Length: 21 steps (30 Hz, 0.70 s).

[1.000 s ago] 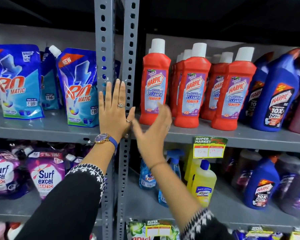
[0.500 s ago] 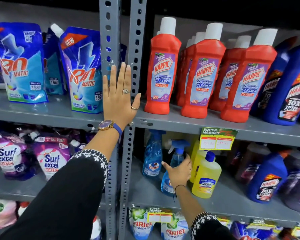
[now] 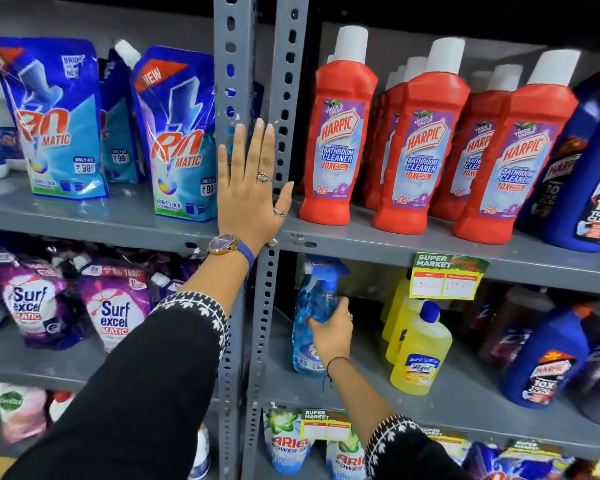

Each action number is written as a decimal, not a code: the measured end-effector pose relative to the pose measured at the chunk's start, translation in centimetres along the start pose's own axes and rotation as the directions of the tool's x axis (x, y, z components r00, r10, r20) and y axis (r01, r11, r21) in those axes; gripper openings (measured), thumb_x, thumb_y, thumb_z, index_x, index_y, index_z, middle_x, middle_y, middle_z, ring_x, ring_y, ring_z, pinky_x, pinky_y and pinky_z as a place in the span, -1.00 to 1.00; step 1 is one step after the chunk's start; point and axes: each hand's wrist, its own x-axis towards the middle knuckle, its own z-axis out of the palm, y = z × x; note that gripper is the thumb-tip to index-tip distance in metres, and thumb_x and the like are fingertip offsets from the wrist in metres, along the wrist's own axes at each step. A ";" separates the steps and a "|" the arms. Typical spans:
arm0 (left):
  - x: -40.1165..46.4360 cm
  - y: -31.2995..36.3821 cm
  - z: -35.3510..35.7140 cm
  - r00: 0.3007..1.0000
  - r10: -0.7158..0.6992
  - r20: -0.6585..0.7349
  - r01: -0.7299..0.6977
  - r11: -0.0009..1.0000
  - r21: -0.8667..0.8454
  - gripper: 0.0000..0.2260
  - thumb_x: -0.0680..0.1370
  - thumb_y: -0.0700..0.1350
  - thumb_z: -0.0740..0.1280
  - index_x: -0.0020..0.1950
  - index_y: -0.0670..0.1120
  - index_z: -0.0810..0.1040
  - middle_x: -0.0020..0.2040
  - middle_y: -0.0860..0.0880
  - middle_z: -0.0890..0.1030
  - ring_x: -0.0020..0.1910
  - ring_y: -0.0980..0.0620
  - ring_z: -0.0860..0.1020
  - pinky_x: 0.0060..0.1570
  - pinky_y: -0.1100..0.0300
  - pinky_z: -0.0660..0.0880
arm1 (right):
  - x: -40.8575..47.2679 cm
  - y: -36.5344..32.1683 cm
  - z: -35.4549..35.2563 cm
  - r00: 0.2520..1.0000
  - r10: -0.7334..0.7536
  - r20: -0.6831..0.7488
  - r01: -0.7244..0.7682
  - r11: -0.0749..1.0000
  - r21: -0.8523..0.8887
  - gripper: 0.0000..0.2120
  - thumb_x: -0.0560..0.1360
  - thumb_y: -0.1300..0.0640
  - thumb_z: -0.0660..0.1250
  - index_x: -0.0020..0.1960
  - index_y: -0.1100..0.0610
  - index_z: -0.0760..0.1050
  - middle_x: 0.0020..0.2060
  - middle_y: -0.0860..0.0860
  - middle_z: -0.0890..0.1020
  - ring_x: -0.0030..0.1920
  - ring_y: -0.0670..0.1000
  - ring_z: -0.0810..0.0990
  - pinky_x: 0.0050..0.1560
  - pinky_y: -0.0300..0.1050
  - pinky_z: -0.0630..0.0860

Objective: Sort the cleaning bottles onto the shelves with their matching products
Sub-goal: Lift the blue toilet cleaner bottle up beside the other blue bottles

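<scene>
My right hand (image 3: 330, 329) is wrapped around the neck of a blue spray bottle (image 3: 307, 337) that stands on the middle shelf (image 3: 465, 403), left of the yellow cleaner bottles (image 3: 420, 351). A second blue spray bottle's trigger head (image 3: 321, 266) shows just behind it. My left hand (image 3: 249, 188) lies flat, fingers spread, against the grey upright posts (image 3: 234, 64) at the upper shelf's edge. Red bathroom cleaner bottles (image 3: 338, 133) with white caps line the upper shelf (image 3: 395, 247). Blue toilet cleaner bottles (image 3: 586, 174) stand to their right.
Blue detergent pouches (image 3: 177, 140) stand on the upper left shelf, purple detergent pouches (image 3: 115, 310) below them. A yellow price tag (image 3: 445, 280) hangs from the upper shelf's edge. More blue toilet cleaner bottles (image 3: 544, 358) stand at the middle shelf's right. Green-white pouches (image 3: 288, 441) fill the bottom shelf.
My right hand dropped from the upper shelf to the middle shelf and closed around the blue spray bottle. My left hand stayed flat on the post.
</scene>
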 end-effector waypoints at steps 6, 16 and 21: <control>0.0 0.0 0.0 1.000 0.001 0.007 -0.001 1.000 0.007 -0.37 0.56 0.05 0.18 0.53 -0.20 0.09 0.53 -0.17 0.16 0.50 -0.20 0.04 0.48 0.00 -0.20 | -0.8 0.5 1.7 0.996 0.038 0.078 -0.034 0.998 -0.043 -0.52 0.33 0.29 0.50 0.13 0.20 0.32 0.12 0.18 0.51 0.16 0.16 0.50 0.19 0.00 0.46; -0.1 0.0 -0.1 1.000 0.000 0.029 0.000 1.000 0.023 -0.37 0.57 0.05 0.18 0.54 -0.20 0.06 0.53 -0.17 0.14 0.51 -0.21 0.04 0.48 -0.04 -0.17 | -1.4 1.5 0.7 0.990 0.057 0.132 -0.049 0.996 -0.069 -0.49 0.35 0.19 0.51 0.14 0.15 0.29 0.15 0.14 0.51 0.17 0.13 0.49 0.16 0.02 0.48; 0.0 0.3 -0.3 0.998 -0.014 0.069 0.012 1.000 0.027 -0.36 0.58 0.06 0.14 0.55 -0.17 -0.01 0.55 -0.16 0.09 0.51 -0.21 -0.01 0.47 -0.08 -0.17 | -1.9 2.6 -1.6 0.982 0.063 0.177 -0.033 0.985 -0.168 -0.22 0.34 0.17 0.53 0.41 0.17 0.17 0.34 0.14 0.37 0.35 0.16 0.34 0.30 0.01 0.39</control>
